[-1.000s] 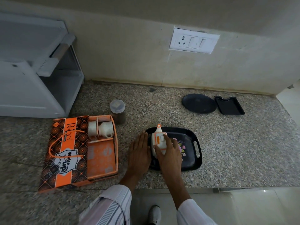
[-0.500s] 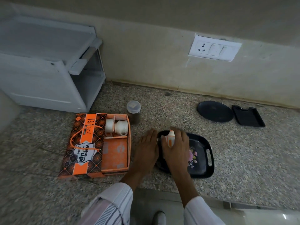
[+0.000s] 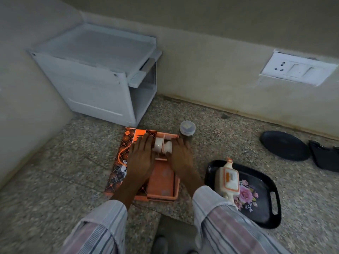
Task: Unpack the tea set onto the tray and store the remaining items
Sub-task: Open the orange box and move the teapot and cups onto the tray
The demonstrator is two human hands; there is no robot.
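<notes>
The orange tea set box [image 3: 161, 182] lies open on the granite counter, its patterned lid [image 3: 121, 162] folded out to the left. Two white cups [image 3: 161, 145] sit in its far compartment. My left hand [image 3: 141, 158] and my right hand [image 3: 180, 154] rest flat over the box on either side of the cups, fingers apart, gripping nothing that I can see. The white and orange teapot [image 3: 228, 178] lies on the black floral tray [image 3: 264, 197] to the right, free of both hands.
A lidded jar [image 3: 187, 128] stands just behind the box. A white rack [image 3: 102, 77] stands at the back left. A round black plate [image 3: 285, 147] and a small black tray [image 3: 324, 156] lie near the wall at the right. A socket plate [image 3: 297, 69] is on the wall.
Both hands have left the teapot on the tray and moved left to the box, over the cups. The camera has swung left and moved closer.
</notes>
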